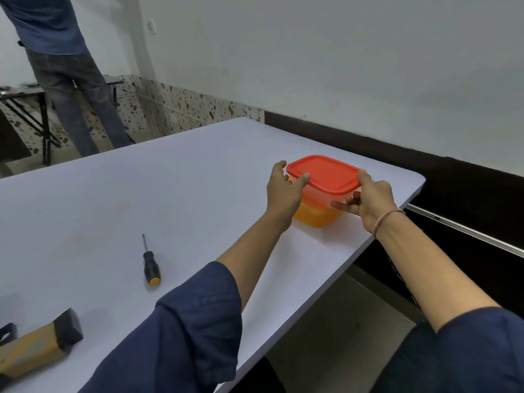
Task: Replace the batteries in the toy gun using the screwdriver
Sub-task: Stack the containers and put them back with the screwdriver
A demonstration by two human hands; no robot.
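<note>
A see-through orange plastic box [314, 215] with a red lid [326, 174] stands near the table's right edge. My left hand [283, 188] grips the box's left side, thumb on the lid's rim. My right hand [368, 198] holds the right side, thumb on the lid's edge and fingers against the wall. A screwdriver [150, 265] with a black and yellow handle lies loose on the table, tip pointing away. The toy gun [37, 344], tan with black ends, lies at the bottom left, partly cut off by the frame.
The white table [141, 194] has a rounded far right corner; its right edge runs just beside the box. A person [65, 75] stands at the far left by a dark folding table [34, 95]. A wall lies close behind.
</note>
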